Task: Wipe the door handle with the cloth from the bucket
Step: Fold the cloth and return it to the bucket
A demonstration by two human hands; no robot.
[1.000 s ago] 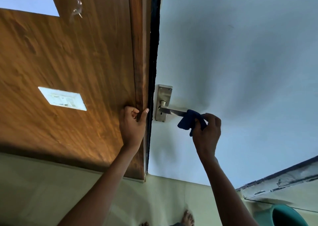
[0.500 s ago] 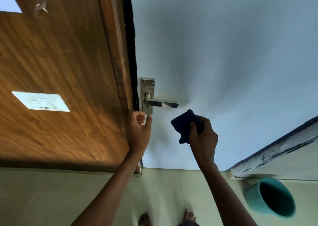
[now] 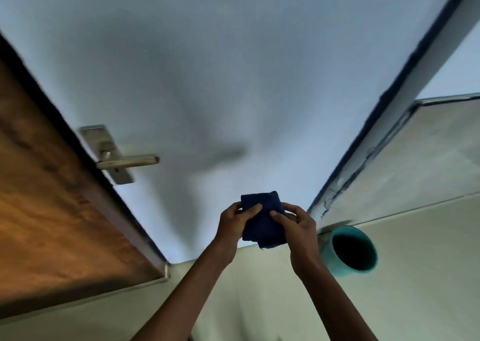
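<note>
Cloth (image 3: 262,221) is off the handle (image 3: 127,161) now: a second ago the right hand (image 3: 298,226) was rubbing it along the lever, half a second ago it had pulled just clear, and now it sits well apart from the handle, down near the door's (image 3: 233,68) bottom edge. Left hand (image 3: 232,222) has let go of the wooden frame (image 3: 52,198) edge and joined in. Both hands grip the dark blue cloth, left fingers (image 3: 253,208) pinching its left side, right fingers (image 3: 276,214) pinching the right side, thumbs on the near face (looks like folding or flattening it, judging only). View has swung right as well, so the bucket (image 3: 349,250) shows fully, standing on the floor (image 3: 415,275) against the door's bottom right corner, close beside the right hand.

Meaning for the task: the wiping pass looks finished or paused; the cloth is either being refolded for another pass or readied to go back into the bucket. Can't say which.

Writing: none readable. Handle plate shows screws and a keyhole only, no brand mark visible. Frame is motion-blurred.
</note>
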